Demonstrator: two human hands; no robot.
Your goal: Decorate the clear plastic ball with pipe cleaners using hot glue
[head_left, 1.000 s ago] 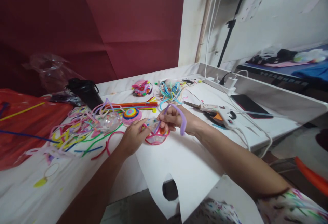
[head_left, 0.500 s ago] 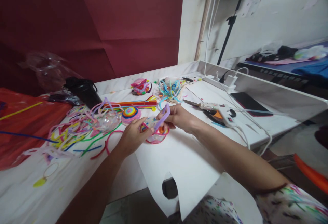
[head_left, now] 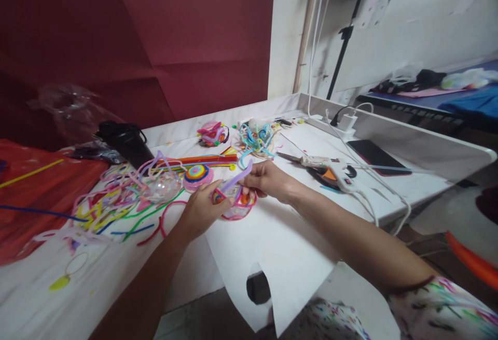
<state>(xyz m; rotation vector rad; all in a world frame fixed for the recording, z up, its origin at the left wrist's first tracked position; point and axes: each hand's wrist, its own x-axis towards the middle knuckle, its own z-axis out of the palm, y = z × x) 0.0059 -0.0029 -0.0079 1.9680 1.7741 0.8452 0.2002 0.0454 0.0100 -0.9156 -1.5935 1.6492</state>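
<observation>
My left hand (head_left: 204, 206) is closed on the left side of a clear round ball (head_left: 235, 213) trimmed with pink, red and orange pipe cleaner. At the ball's upper right, my right hand (head_left: 261, 180) pinches a light purple pipe cleaner (head_left: 238, 176), which lies slantwise across the top of the ball. Fingers hide part of the ball. Just behind my left hand sits a pink round piece (head_left: 199, 178) topped with a coil of coloured rings. Under the ball lies a white paper sheet (head_left: 268, 246) with a hole cut near its front edge.
Loose pipe cleaners and another clear ball (head_left: 163, 187) lie to the left, near a black bottle (head_left: 126, 143) and a red plastic bag (head_left: 46, 184). Scissors (head_left: 290, 158), a white glue gun (head_left: 344, 178) and a phone (head_left: 379, 157) are on the right.
The purple pipe cleaner, a raised bent loop before, now leans lower to the left over the ball. Both hands have kept their places on the ball and strip.
</observation>
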